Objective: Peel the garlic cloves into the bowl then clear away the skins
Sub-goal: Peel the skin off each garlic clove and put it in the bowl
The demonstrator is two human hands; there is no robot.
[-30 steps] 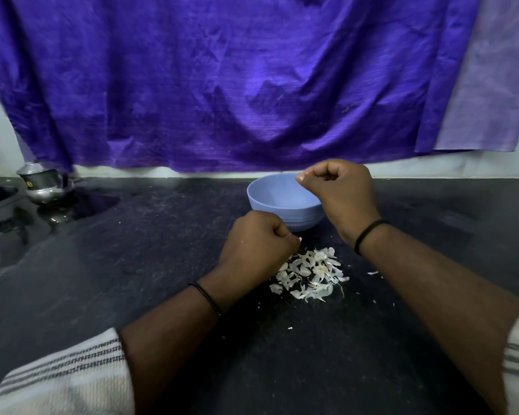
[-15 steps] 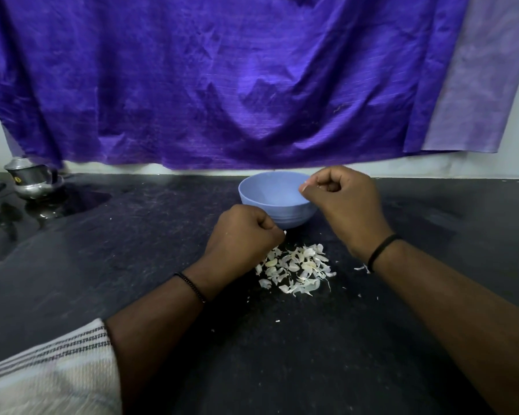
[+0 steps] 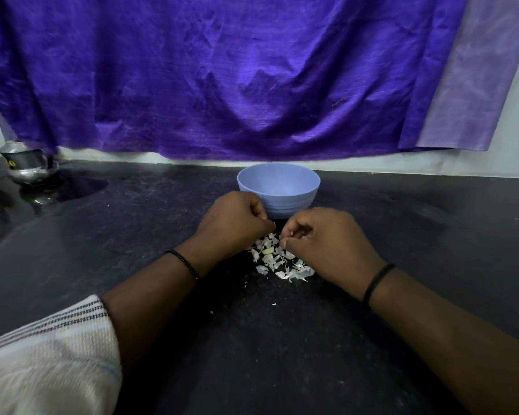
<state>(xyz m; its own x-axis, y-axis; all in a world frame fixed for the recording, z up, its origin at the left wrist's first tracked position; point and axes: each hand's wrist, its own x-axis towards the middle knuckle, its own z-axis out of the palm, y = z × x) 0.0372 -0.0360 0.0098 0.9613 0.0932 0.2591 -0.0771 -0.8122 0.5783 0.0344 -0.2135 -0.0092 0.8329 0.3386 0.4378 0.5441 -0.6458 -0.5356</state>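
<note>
2 hands meet over the skins, fingers curled inward. The left hand point(image 3: 234, 223) is bunched into a loose fist; what, if anything, it pinches is hidden by its own knuckles, so I cannot tell. The right hand point(image 3: 327, 244) has its fingers point(image 3: 291, 232) bent down toward the pile, something pale showing at the tips, though whether they grip a clove or a skin is unclear.

Just under and between both hands lies the heap of garlic skins point(image 3: 277, 262) on the dark table point(image 3: 132, 235), with 1 yellowish piece, possibly a clove point(image 3: 268, 251), among them. The blue bowl point(image 3: 282, 199) stands just behind the hands; its contents are not visible.

These skins look papery, feather-light and brittle: they would likely scatter or cling to skin, so gathering them by sweeping with cupped fingers seems wiser than pinching singly.
</note>
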